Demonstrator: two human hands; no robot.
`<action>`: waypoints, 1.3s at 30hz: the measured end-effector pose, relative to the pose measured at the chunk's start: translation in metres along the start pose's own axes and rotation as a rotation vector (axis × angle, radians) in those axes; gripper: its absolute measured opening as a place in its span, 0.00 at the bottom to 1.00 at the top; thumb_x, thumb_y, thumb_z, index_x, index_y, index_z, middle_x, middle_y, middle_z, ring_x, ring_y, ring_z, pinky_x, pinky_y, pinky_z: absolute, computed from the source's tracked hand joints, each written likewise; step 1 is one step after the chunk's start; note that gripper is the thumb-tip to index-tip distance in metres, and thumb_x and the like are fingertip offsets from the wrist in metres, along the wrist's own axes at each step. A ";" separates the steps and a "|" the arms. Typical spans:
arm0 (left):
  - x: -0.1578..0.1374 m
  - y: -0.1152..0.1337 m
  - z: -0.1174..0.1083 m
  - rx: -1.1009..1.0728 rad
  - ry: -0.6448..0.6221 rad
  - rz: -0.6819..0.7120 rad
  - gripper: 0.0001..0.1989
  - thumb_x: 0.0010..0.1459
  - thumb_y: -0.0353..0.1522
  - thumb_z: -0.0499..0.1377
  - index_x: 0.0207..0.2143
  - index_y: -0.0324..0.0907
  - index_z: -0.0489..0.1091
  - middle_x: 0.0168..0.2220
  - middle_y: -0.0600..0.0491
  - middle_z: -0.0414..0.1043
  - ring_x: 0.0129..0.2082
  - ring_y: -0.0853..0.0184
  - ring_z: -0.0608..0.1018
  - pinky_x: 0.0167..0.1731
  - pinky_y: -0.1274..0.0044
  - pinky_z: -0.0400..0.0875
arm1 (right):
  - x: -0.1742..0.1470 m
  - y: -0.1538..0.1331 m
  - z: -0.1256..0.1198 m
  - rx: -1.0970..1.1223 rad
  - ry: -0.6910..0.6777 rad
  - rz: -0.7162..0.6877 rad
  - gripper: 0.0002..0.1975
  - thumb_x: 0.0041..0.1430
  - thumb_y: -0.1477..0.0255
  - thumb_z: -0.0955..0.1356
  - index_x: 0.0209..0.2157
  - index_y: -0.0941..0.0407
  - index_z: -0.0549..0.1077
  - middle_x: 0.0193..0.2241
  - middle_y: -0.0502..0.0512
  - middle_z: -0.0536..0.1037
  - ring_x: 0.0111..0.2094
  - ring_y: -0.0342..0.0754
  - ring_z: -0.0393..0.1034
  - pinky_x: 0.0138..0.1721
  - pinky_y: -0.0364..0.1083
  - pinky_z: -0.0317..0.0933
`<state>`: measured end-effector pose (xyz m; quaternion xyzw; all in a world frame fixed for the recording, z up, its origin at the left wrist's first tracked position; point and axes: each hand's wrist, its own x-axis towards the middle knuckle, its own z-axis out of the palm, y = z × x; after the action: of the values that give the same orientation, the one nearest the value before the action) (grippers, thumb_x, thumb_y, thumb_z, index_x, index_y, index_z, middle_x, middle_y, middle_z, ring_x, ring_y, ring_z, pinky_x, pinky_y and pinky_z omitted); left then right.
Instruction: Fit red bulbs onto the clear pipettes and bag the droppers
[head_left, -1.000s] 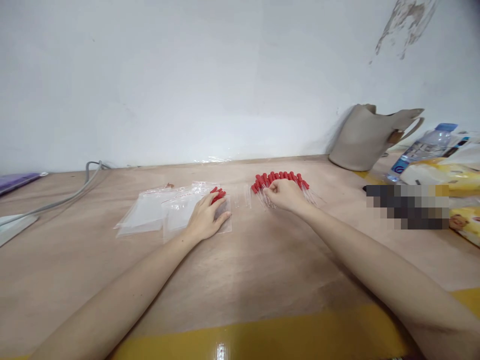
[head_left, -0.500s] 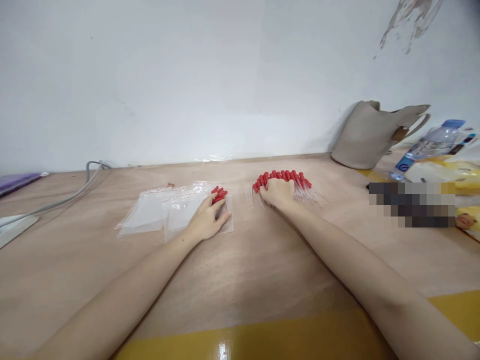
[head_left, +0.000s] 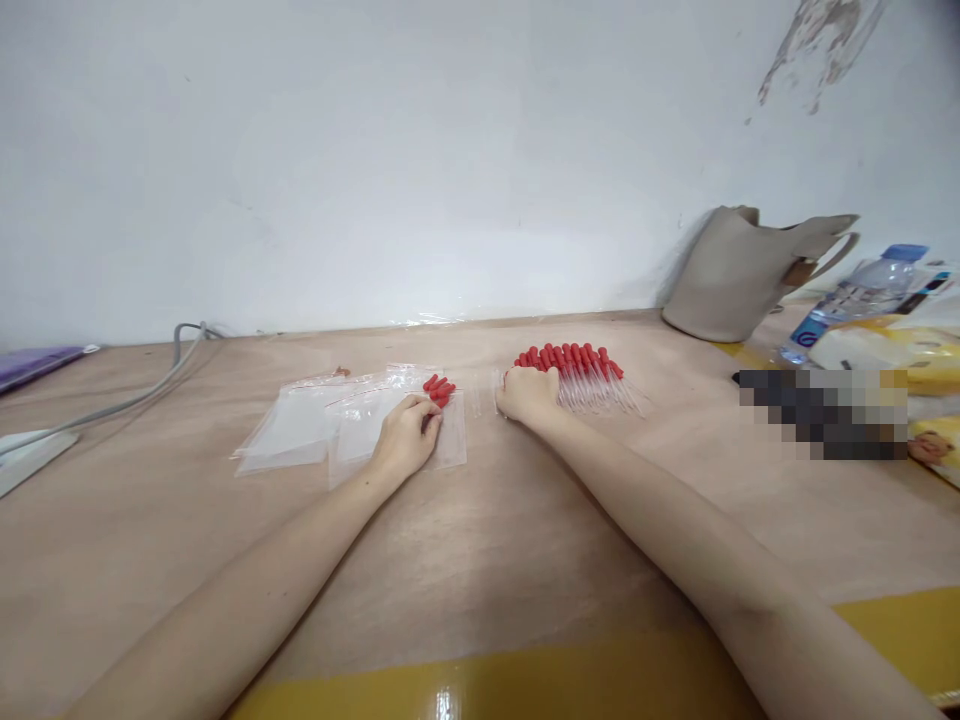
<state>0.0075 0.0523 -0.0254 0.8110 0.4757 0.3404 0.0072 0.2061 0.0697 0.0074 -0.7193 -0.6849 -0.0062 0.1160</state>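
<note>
My left hand (head_left: 407, 437) rests over the clear zip bags (head_left: 367, 424), its thumb and fingers pinched on a red rubber bulb at the near edge of a small pile of red rubber bulbs (head_left: 433, 384). Across a short gap, my right hand (head_left: 529, 396) is curled closed at the left end of a fanned row of droppers (head_left: 581, 370), which have red bulbs and thin clear tubes. What its fingertips hold is hidden. Several loose clear tubes (head_left: 475, 392) lie between the two hands, just left of my right fingers.
More clear bags (head_left: 289, 425) overlap on the left. A grey cable (head_left: 161, 385) and a purple item (head_left: 37, 368) lie farther left. At the back right stand a beige bag (head_left: 724, 285) and a tilted water bottle (head_left: 855, 300), with a yellow package (head_left: 900, 352) beside it.
My right hand has moved left along the dropper row to its end, uncovering more droppers. My left fingers, spread before, have drawn together at the near side of the red bulbs.
</note>
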 end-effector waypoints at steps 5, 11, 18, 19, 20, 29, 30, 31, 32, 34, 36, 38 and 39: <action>0.001 -0.002 -0.002 -0.011 0.025 -0.041 0.02 0.50 0.29 0.57 0.26 0.41 0.67 0.28 0.53 0.69 0.27 0.67 0.73 0.30 0.73 0.70 | 0.004 -0.008 -0.003 0.034 -0.074 0.053 0.09 0.50 0.71 0.64 0.31 0.58 0.74 0.33 0.64 0.76 0.35 0.55 0.70 0.40 0.53 0.50; -0.001 -0.004 0.000 -0.002 0.075 0.011 0.05 0.52 0.29 0.55 0.33 0.41 0.68 0.35 0.50 0.68 0.33 0.65 0.74 0.35 0.73 0.72 | 0.004 -0.011 -0.004 0.068 -0.100 0.079 0.12 0.52 0.67 0.64 0.33 0.59 0.74 0.36 0.65 0.76 0.37 0.56 0.70 0.40 0.53 0.52; -0.002 0.001 -0.002 0.066 0.072 0.062 0.10 0.56 0.28 0.51 0.37 0.39 0.71 0.42 0.45 0.67 0.43 0.59 0.72 0.44 0.66 0.68 | -0.016 0.012 -0.011 0.142 0.077 -0.103 0.12 0.57 0.69 0.60 0.31 0.59 0.72 0.32 0.62 0.76 0.35 0.52 0.69 0.36 0.48 0.54; -0.003 0.005 -0.004 0.035 0.083 0.075 0.10 0.56 0.28 0.51 0.37 0.39 0.70 0.41 0.45 0.67 0.43 0.60 0.72 0.45 0.67 0.68 | -0.021 0.018 -0.010 0.191 0.115 -0.160 0.11 0.58 0.70 0.60 0.32 0.59 0.71 0.33 0.61 0.76 0.35 0.51 0.69 0.34 0.47 0.54; -0.003 0.010 -0.005 -0.004 0.090 0.088 0.09 0.56 0.28 0.50 0.36 0.39 0.69 0.40 0.46 0.68 0.42 0.61 0.72 0.44 0.67 0.68 | -0.027 0.024 -0.009 0.242 0.149 -0.216 0.10 0.59 0.70 0.60 0.33 0.59 0.70 0.33 0.60 0.76 0.34 0.49 0.69 0.34 0.46 0.54; -0.016 0.044 -0.003 -0.352 -0.101 0.010 0.06 0.58 0.32 0.52 0.38 0.42 0.66 0.34 0.52 0.73 0.32 0.67 0.75 0.31 0.75 0.71 | -0.077 0.050 0.003 0.217 0.365 -0.658 0.13 0.62 0.73 0.58 0.42 0.57 0.71 0.35 0.56 0.77 0.34 0.46 0.68 0.42 0.48 0.50; -0.018 0.044 -0.003 -0.367 -0.107 0.011 0.06 0.58 0.32 0.52 0.38 0.42 0.66 0.34 0.52 0.73 0.31 0.68 0.75 0.31 0.75 0.71 | -0.078 0.049 0.003 0.216 0.378 -0.662 0.13 0.62 0.73 0.57 0.41 0.58 0.71 0.34 0.56 0.77 0.33 0.46 0.68 0.42 0.48 0.50; -0.018 0.045 -0.002 -0.377 -0.108 0.012 0.06 0.58 0.32 0.53 0.38 0.42 0.66 0.34 0.52 0.73 0.31 0.68 0.75 0.32 0.75 0.71 | -0.079 0.048 0.002 0.217 0.388 -0.664 0.13 0.62 0.73 0.57 0.41 0.58 0.71 0.33 0.55 0.77 0.32 0.46 0.68 0.42 0.48 0.50; -0.019 0.045 -0.002 -0.383 -0.106 0.008 0.06 0.58 0.32 0.53 0.37 0.42 0.66 0.33 0.52 0.73 0.31 0.68 0.75 0.32 0.75 0.71 | -0.078 0.048 0.003 0.219 0.393 -0.666 0.13 0.62 0.73 0.58 0.41 0.58 0.71 0.33 0.55 0.77 0.32 0.45 0.68 0.42 0.48 0.49; -0.019 0.046 -0.003 -0.399 -0.095 -0.009 0.06 0.58 0.32 0.53 0.37 0.42 0.66 0.33 0.53 0.72 0.31 0.69 0.75 0.31 0.76 0.71 | -0.077 0.047 0.004 0.224 0.394 -0.670 0.13 0.62 0.72 0.58 0.41 0.58 0.71 0.32 0.55 0.77 0.31 0.45 0.68 0.42 0.48 0.49; -0.018 0.046 -0.003 -0.421 -0.088 -0.026 0.06 0.58 0.32 0.53 0.37 0.41 0.66 0.32 0.53 0.72 0.31 0.69 0.74 0.30 0.77 0.70 | -0.076 0.048 0.006 0.230 0.394 -0.673 0.13 0.62 0.72 0.58 0.41 0.58 0.71 0.33 0.56 0.77 0.31 0.45 0.68 0.43 0.49 0.49; -0.018 0.046 -0.002 -0.436 -0.080 -0.036 0.06 0.57 0.32 0.53 0.37 0.41 0.66 0.32 0.53 0.72 0.30 0.70 0.74 0.29 0.78 0.70 | -0.076 0.048 0.008 0.238 0.392 -0.680 0.13 0.62 0.72 0.58 0.41 0.57 0.71 0.32 0.55 0.77 0.30 0.44 0.67 0.43 0.49 0.48; -0.018 0.046 -0.002 -0.439 -0.079 -0.043 0.06 0.57 0.32 0.53 0.37 0.41 0.66 0.31 0.53 0.72 0.30 0.70 0.74 0.29 0.77 0.70 | -0.076 0.048 0.008 0.245 0.393 -0.686 0.13 0.62 0.72 0.58 0.41 0.57 0.71 0.32 0.55 0.77 0.29 0.44 0.67 0.43 0.49 0.48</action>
<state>0.0359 0.0131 -0.0181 0.7923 0.4067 0.4037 0.2093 0.2471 -0.0056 -0.0209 -0.4152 -0.8455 -0.1004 0.3205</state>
